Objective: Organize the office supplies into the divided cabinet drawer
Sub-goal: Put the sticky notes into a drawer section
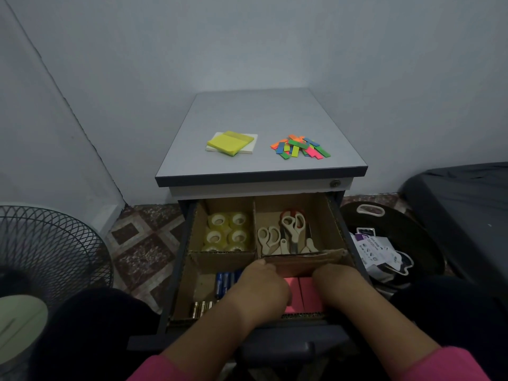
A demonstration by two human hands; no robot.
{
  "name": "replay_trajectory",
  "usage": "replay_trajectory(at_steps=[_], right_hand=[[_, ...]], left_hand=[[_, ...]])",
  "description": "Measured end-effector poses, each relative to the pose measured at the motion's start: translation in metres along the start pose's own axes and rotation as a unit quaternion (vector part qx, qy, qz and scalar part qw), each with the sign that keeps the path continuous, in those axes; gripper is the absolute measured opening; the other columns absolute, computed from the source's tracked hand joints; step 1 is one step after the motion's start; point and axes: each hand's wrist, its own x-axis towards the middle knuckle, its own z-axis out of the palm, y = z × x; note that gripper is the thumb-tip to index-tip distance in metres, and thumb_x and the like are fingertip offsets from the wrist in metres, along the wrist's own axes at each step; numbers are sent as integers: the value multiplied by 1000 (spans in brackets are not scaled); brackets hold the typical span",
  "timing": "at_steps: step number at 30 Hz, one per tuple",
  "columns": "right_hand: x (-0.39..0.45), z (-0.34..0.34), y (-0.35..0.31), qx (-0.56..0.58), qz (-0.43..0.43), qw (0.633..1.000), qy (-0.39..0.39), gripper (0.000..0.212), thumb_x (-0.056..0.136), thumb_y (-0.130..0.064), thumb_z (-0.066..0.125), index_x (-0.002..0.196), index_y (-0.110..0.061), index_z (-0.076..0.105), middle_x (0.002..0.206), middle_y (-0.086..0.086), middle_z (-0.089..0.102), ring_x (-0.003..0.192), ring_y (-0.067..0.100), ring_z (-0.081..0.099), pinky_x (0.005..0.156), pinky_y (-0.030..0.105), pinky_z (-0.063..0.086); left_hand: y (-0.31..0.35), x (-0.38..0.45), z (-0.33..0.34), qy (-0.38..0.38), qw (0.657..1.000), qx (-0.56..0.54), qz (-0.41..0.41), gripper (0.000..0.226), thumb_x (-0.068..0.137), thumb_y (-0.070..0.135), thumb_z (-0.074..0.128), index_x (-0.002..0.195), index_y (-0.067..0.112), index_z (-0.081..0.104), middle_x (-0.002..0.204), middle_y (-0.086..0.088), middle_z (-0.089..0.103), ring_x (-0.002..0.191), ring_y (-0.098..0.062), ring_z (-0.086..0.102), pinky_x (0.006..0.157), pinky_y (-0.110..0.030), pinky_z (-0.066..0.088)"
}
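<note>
Cabinet (261, 171) against the far wall, its grey top carrying yellow notes (232, 143) on the left and a heap of coloured flags (299, 147) on the right. Below it my drawer (176, 273) stands pulled out toward me, split by cardboard into four compartments. Far left holds tape rolls (226, 232), far right holds scissors (286, 235), near left holds batteries (220, 287) lying flat along its right side. Near right holds pink notes (301, 295), and both my hands are down in that compartment. My left hand (261, 290) covers the left part of the pink notes, knuckles up, close to the cardboard divider; my right hand (338, 284) sits on their right part. My fingers are hidden under the backs of the hands, so I cannot tell whether they are spread or pinching the pads. A fan (46, 251) stands on the floor at left.
</note>
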Motion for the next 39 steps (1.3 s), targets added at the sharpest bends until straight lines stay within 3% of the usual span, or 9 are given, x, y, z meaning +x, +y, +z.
replay_trajectory(at_steps=[8, 11, 14, 19, 23, 26, 30, 35, 39], right_hand=[[-6, -7, 0, 3, -3, 1000, -19, 36, 94, -11, 53, 130, -5, 55, 134, 13, 55, 123, 27, 52, 104, 40, 42], [-15, -20, 2, 15, -13, 1000, -18, 38, 90, -16, 63, 127, -9, 57, 128, 9, 58, 117, 23, 57, 101, 37, 46], [-28, -40, 9, 65, -35, 996, 43, 27, 85, -24, 70, 110, -16, 65, 108, 2, 67, 96, 16, 66, 87, 30, 53], [-43, -91, 8, 217, -112, 958, 153, 8, 88, -24, 65, 85, -19, 70, 85, 2, 70, 71, 13, 66, 68, 30, 57], [-32, -132, -11, 301, -127, 892, 313, 15, 89, -33, 64, 90, -19, 68, 89, -1, 67, 83, 13, 63, 74, 32, 54], [-8, -157, -30, 296, -109, 849, 424, 20, 92, -31, 57, 99, -16, 69, 97, 2, 68, 93, 18, 61, 81, 39, 52], [28, -182, -50, 254, -89, 834, 482, 29, 95, -25, 45, 101, -9, 69, 103, 11, 61, 91, 29, 59, 67, 32, 43], [54, -211, -67, 266, -65, 869, 412, 30, 99, -31, 41, 104, -6, 58, 107, 12, 47, 96, 31, 54, 73, 31, 36], [66, -224, -73, 264, -56, 888, 371, 42, 100, -38, 41, 121, -5, 53, 126, 15, 44, 108, 33, 54, 83, 34, 39]], left_hand=[[0, -5, -2, 42, 998, -44, -8, 29, 93, 10, 47, 113, 18, 67, 103, -5, 65, 100, -25, 55, 100, -37, 35], [-7, -11, -9, 80, 982, -173, -7, 28, 96, 16, 46, 112, 21, 67, 108, -1, 67, 101, -20, 59, 96, -38, 44], [-22, -22, -31, 118, 929, -349, -35, 29, 98, 27, 47, 121, 27, 64, 121, 9, 64, 108, -4, 57, 96, -29, 46], [-69, -26, -63, 306, 806, -484, -153, 23, 94, 17, 57, 112, 25, 68, 106, 13, 65, 98, 2, 57, 85, -14, 43], [-127, -5, -73, 459, 700, -480, -262, 29, 92, 7, 54, 116, 18, 66, 107, 1, 66, 97, -11, 60, 81, -16, 43], [-168, 11, -80, 474, 701, -421, -327, 32, 94, 6, 46, 122, 13, 62, 117, -6, 62, 98, -12, 54, 81, -18, 39], [-212, 32, -76, 429, 696, -427, -386, 32, 98, 9, 41, 124, 7, 59, 126, -13, 58, 111, -25, 54, 85, -27, 40], [-233, 45, -74, 376, 733, -385, -417, 24, 97, 13, 38, 89, 22, 58, 94, -2, 54, 84, -22, 49, 73, -31, 40], [-247, 52, -73, 373, 744, -371, -412, 21, 98, 18, 39, 90, 27, 56, 92, 2, 50, 81, -21, 46, 71, -29, 36]])
